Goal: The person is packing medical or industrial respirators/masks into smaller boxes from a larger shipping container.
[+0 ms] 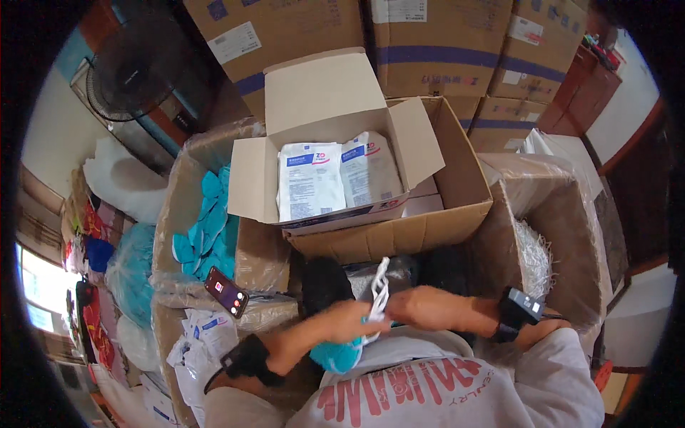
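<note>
In front of my chest, my left hand is closed around a bundle of thin white straps, whose loose ends stick up above the fingers. My right hand meets it from the other side, fingers closed at the same straps; the exact grip is partly hidden. A teal fabric piece hangs just under my left hand, against my grey sweatshirt. Whether the straps belong to it, I cannot tell.
Ahead, an open white carton of white packets sits on a larger cardboard box. Teal pieces fill a left box, with a phone near it. White strands lie in the right box. Stacked cartons stand behind.
</note>
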The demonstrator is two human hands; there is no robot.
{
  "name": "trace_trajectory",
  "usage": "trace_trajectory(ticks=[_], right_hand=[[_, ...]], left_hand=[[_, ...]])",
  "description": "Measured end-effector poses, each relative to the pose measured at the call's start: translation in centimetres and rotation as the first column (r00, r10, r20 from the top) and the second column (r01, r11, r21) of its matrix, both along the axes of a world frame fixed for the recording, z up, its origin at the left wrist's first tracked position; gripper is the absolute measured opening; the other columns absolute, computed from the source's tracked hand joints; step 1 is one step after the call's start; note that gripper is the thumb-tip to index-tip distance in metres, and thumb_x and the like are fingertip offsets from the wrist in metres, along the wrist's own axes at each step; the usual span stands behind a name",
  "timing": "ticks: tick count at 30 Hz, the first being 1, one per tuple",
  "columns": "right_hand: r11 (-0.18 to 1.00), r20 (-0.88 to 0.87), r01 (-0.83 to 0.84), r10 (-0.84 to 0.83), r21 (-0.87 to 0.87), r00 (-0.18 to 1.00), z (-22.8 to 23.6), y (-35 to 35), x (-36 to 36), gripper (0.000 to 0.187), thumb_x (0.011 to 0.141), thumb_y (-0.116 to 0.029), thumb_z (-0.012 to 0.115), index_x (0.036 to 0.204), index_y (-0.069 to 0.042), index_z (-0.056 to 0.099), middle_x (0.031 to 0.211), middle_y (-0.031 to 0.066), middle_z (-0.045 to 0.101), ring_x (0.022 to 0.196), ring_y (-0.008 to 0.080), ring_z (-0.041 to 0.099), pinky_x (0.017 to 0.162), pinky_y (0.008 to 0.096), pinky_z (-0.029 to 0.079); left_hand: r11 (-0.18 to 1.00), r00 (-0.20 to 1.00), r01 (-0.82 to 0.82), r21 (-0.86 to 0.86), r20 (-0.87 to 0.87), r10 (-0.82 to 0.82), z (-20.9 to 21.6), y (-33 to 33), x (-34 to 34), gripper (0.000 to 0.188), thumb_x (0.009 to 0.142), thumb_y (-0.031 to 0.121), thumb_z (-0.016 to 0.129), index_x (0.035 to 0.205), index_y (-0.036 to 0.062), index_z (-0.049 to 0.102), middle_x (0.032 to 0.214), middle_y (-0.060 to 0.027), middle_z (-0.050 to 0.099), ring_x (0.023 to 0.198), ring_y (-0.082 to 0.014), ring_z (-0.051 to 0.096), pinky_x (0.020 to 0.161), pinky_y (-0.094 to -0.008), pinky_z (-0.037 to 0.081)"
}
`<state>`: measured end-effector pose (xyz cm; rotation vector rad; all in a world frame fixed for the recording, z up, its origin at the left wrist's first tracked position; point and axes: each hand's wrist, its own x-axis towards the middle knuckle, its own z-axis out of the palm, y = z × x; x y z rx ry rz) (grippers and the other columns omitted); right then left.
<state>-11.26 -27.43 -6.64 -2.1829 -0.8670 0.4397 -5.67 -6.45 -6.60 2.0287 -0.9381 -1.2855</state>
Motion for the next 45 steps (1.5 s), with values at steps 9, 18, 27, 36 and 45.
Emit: trace_trajectory(ticks=[9, 18, 27, 36, 45], right_hand=[[0.997, -0.426, -0.073, 0.060, -0.016, 0.903, 1.0, -2.5, -4.3, 0.024, 0.089, -0.026, 0.044, 0.097, -0.005, 0.052, 0.090, 0.0193, 0.058, 0.084, 0.0388, 0.056, 0.072, 0.0451, 0.044], [0.988, -0.652, -0.090, 0.149, 0.123, 0.743, 4.2, -6.8, -7.7, 0.029, 0.093, -0.029, 0.037, 0.100, -0.003, 0.049, 0.094, 0.0209, 0.055, 0.086, 0.0344, 0.056, 0.074, 0.0406, 0.043], [0.973, -0.902, -0.197, -0.025, -0.121, 0.430, 7.9, -8.7, -6.3, 0.025, 0.095, -0.026, 0.037, 0.093, -0.004, 0.048, 0.082, 0.0088, 0.053, 0.080, 0.0169, 0.049, 0.073, 0.0321, 0.040], [0.974, -0.916, -0.222, 0.136, 0.053, 0.378, 5.8, -10.0, -6.8, 0.034, 0.095, -0.032, 0.035, 0.095, -0.001, 0.049, 0.082, 0.0032, 0.051, 0.081, 0.0110, 0.044, 0.074, 0.0264, 0.039], [0.977, -0.939, -0.214, 0.072, -0.002, 0.336, 7.2, -11.2, -7.3, 0.037, 0.096, -0.034, 0.034, 0.091, -0.001, 0.050, 0.077, 0.0009, 0.050, 0.076, 0.0117, 0.044, 0.071, 0.0260, 0.039]], left_hand=[[0.915, 0.914, -0.301, -0.270, -0.357, 0.195, -4.5, -1.2, -7.7, 0.034, 0.089, 0.036, 0.049, 0.092, 0.0033, 0.056, 0.068, -0.0043, 0.051, 0.066, -0.0139, 0.047, 0.067, -0.0292, 0.043], [0.906, 0.921, -0.290, -0.309, -0.346, 0.177, -3.9, -2.4, -8.8, 0.037, 0.086, 0.035, 0.052, 0.100, 0.0014, 0.056, 0.072, -0.0106, 0.059, 0.071, -0.0193, 0.056, 0.072, -0.0342, 0.045], [0.929, 0.930, -0.267, -0.256, -0.323, 0.178, -3.8, -2.1, -9.5, 0.035, 0.086, 0.035, 0.052, 0.098, 0.0015, 0.057, 0.071, -0.0106, 0.059, 0.070, -0.0195, 0.056, 0.071, -0.0345, 0.045], [0.938, 0.935, -0.250, -0.239, -0.312, 0.169, -3.6, -2.5, -9.5, 0.034, 0.086, 0.034, 0.053, 0.096, 0.0015, 0.058, 0.070, -0.0106, 0.059, 0.069, -0.0198, 0.057, 0.070, -0.0348, 0.045], [0.950, 0.944, -0.221, -0.222, -0.294, 0.151, -3.4, -3.0, -9.6, 0.034, 0.086, 0.034, 0.053, 0.094, 0.0016, 0.058, 0.069, -0.0106, 0.060, 0.068, -0.0200, 0.057, 0.069, -0.0351, 0.045]])
